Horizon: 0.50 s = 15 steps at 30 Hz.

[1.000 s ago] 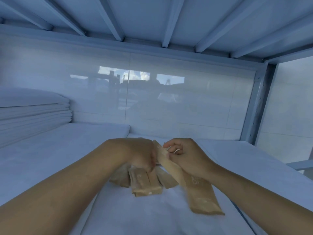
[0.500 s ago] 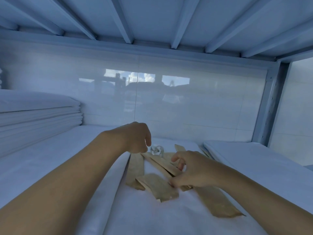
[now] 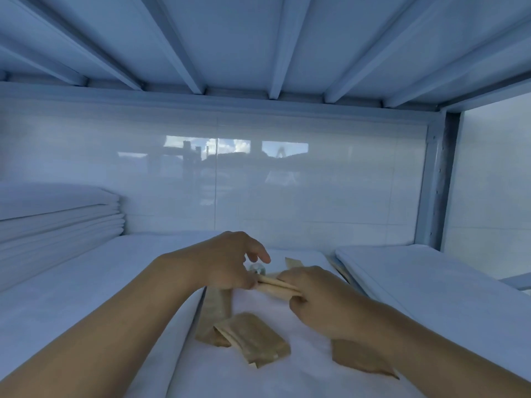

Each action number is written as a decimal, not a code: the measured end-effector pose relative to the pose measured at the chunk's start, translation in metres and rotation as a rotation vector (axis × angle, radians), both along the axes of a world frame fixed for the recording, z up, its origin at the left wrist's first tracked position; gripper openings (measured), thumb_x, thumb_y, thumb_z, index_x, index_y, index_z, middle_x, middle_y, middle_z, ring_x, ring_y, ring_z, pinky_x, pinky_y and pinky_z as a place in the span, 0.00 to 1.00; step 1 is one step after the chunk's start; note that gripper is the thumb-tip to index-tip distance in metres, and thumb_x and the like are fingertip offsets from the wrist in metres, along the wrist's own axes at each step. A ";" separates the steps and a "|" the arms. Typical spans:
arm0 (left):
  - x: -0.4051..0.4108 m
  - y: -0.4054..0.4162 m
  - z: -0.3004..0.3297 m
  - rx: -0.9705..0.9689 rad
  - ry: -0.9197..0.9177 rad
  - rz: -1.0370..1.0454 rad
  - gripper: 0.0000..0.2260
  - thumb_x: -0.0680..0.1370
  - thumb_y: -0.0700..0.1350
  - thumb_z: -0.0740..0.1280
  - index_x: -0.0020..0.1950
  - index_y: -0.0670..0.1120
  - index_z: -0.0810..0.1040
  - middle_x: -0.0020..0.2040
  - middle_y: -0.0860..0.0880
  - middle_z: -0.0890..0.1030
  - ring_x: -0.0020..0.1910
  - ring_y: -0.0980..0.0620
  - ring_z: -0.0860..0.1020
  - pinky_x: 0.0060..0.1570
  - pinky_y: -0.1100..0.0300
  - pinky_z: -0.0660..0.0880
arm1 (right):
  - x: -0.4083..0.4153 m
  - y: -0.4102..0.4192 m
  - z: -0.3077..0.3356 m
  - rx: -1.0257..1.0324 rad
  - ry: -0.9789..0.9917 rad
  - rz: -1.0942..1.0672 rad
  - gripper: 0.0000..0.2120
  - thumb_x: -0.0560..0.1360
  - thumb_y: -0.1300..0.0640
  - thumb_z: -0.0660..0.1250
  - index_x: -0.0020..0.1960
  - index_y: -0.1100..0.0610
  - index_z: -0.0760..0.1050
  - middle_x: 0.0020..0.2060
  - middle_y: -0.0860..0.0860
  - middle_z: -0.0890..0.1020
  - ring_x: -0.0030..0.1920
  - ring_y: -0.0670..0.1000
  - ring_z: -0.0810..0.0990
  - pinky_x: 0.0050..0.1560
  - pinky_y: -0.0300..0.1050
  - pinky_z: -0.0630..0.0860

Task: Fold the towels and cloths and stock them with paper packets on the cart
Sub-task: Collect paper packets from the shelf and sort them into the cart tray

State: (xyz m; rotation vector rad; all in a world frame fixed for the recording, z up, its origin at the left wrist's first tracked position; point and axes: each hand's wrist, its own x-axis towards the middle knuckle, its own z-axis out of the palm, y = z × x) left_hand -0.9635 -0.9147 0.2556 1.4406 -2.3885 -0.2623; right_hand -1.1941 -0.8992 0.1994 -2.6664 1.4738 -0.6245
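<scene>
Packets: stocking step, shelf centre.
Right hand [image 3: 319, 297] and left hand [image 3: 230, 265] pinch one packet [image 3: 277, 287] between them; loose packets [image 3: 253, 338] at 6 o'clock. Next: lay it alongside, aligned.

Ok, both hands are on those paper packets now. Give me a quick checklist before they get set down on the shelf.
1. Left hand on the held packets: ok, it pinches their left end.
2. Right hand on the same packets: ok, its fingers curl round their right end.
3. Held packets squared up: cannot tell, the hands hide both ends.
4. Loose packets on the white cloth: not ok, they lie at mixed angles and overlap.
5. Small clear object behind the hands: cannot tell what it is; keep off it.
6. Folded stack on the left: ok, neat and apart from the packets.
</scene>
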 end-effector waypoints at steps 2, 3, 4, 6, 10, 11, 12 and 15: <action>-0.005 0.000 -0.004 -0.027 -0.043 -0.010 0.24 0.73 0.50 0.76 0.66 0.66 0.75 0.63 0.63 0.73 0.63 0.60 0.71 0.59 0.60 0.71 | -0.001 0.002 0.005 -0.108 0.014 0.070 0.13 0.77 0.61 0.60 0.55 0.49 0.78 0.37 0.44 0.75 0.37 0.43 0.74 0.35 0.38 0.63; -0.006 0.000 -0.005 -0.042 -0.053 -0.017 0.25 0.73 0.50 0.77 0.67 0.66 0.75 0.64 0.63 0.73 0.65 0.59 0.69 0.60 0.59 0.69 | -0.002 0.003 0.008 -0.160 0.025 0.101 0.12 0.78 0.62 0.60 0.54 0.49 0.78 0.36 0.42 0.73 0.38 0.44 0.72 0.37 0.39 0.61; -0.007 0.000 -0.006 -0.055 -0.051 -0.022 0.26 0.73 0.49 0.77 0.68 0.65 0.74 0.65 0.63 0.72 0.66 0.59 0.69 0.60 0.59 0.68 | -0.001 0.003 0.010 -0.211 0.045 0.122 0.12 0.78 0.62 0.60 0.54 0.49 0.77 0.36 0.40 0.70 0.38 0.45 0.70 0.39 0.42 0.61; -0.008 -0.001 -0.007 -0.065 -0.043 -0.018 0.27 0.73 0.48 0.77 0.70 0.64 0.75 0.65 0.63 0.73 0.65 0.60 0.69 0.60 0.60 0.68 | -0.001 0.005 0.013 -0.285 0.077 0.137 0.12 0.79 0.62 0.60 0.56 0.49 0.77 0.36 0.39 0.67 0.40 0.45 0.65 0.45 0.46 0.61; -0.008 -0.002 -0.008 -0.047 -0.068 -0.044 0.17 0.75 0.46 0.75 0.58 0.64 0.80 0.54 0.62 0.78 0.52 0.59 0.77 0.51 0.61 0.75 | -0.001 0.012 0.017 -0.346 0.047 0.177 0.13 0.81 0.61 0.60 0.60 0.51 0.78 0.41 0.41 0.70 0.43 0.45 0.66 0.53 0.45 0.64; -0.009 -0.001 -0.008 -0.052 -0.083 -0.058 0.12 0.76 0.45 0.73 0.53 0.63 0.80 0.48 0.59 0.80 0.46 0.57 0.79 0.46 0.61 0.75 | -0.001 0.012 0.018 -0.350 0.034 0.178 0.12 0.81 0.61 0.60 0.59 0.51 0.79 0.42 0.43 0.73 0.44 0.46 0.68 0.54 0.46 0.65; -0.009 -0.001 -0.008 -0.053 -0.089 -0.059 0.10 0.77 0.43 0.70 0.49 0.59 0.81 0.44 0.54 0.82 0.43 0.54 0.80 0.42 0.60 0.75 | -0.003 0.011 0.020 -0.354 0.027 0.175 0.12 0.81 0.60 0.60 0.59 0.51 0.79 0.43 0.44 0.75 0.45 0.47 0.70 0.55 0.46 0.66; -0.011 -0.001 -0.008 0.020 -0.052 -0.006 0.09 0.79 0.39 0.65 0.47 0.49 0.83 0.41 0.49 0.85 0.40 0.50 0.83 0.41 0.58 0.77 | -0.009 0.005 0.023 -0.341 -0.033 0.171 0.09 0.81 0.57 0.65 0.59 0.50 0.81 0.45 0.45 0.79 0.47 0.48 0.74 0.55 0.47 0.68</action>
